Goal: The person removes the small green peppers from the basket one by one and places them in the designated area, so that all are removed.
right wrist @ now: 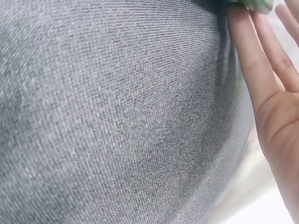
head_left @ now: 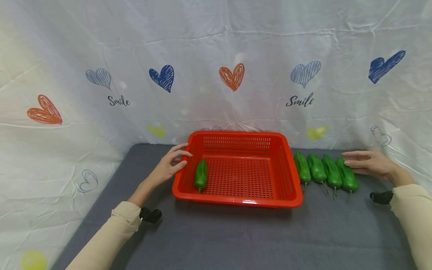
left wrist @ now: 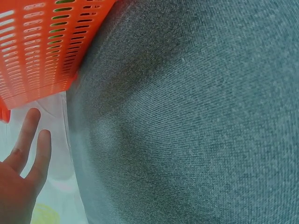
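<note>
A red plastic basket (head_left: 236, 201) with slotted walls stands in the middle of the table, and one green pepper (head_left: 201, 174) lies inside by its left wall. At the basket's left rim is my left hand (head_left: 170, 165), its fingers spread and loosely bent; in the left wrist view two fingers (left wrist: 42, 154) point toward the red wall. To the right of the basket, several green peppers (head_left: 317, 168) lie side by side. My right hand (head_left: 369, 165) reaches the rightmost pepper (head_left: 349, 178) with fairly straight fingers; their tips meet a green piece (right wrist: 261, 5) in the right wrist view.
A dark grey cloth (head_left: 243, 240) covers the table. Behind and to the left hangs a white curtain (head_left: 199, 45) printed with hearts and "Smile", close to the basket's far side. Black wrist straps (head_left: 150, 215) sit at both cream sleeves.
</note>
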Demonstrator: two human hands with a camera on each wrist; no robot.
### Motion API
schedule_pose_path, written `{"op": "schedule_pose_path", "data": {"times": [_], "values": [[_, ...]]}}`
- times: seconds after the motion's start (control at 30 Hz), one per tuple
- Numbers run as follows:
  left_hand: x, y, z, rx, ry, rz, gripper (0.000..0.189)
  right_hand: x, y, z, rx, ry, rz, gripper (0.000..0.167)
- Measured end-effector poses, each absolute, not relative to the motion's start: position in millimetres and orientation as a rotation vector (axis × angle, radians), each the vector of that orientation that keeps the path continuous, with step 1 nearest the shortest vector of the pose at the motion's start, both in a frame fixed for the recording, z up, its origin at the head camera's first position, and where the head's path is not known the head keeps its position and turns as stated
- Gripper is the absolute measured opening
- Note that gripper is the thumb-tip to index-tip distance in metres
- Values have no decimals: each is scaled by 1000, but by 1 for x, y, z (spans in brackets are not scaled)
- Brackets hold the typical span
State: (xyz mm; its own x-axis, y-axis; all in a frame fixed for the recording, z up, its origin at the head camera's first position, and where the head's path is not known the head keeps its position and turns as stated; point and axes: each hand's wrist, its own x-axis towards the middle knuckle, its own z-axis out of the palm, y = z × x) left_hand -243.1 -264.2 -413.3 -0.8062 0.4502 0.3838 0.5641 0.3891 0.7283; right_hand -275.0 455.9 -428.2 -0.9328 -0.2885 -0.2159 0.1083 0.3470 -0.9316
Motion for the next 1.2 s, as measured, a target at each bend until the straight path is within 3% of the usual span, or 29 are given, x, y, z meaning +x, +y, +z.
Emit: {"op": "schedule_pose_path", "data": {"times": [0.83, 1.2], "values": [[-246, -265, -418, -932, -2491, -1376, 26, -255, 446, -406, -284, 2430, -1707, 28], [-244, -264, -416, -927, -2489, -1373, 26, -256, 408, -377, -258, 2450, -1851, 24]]}}
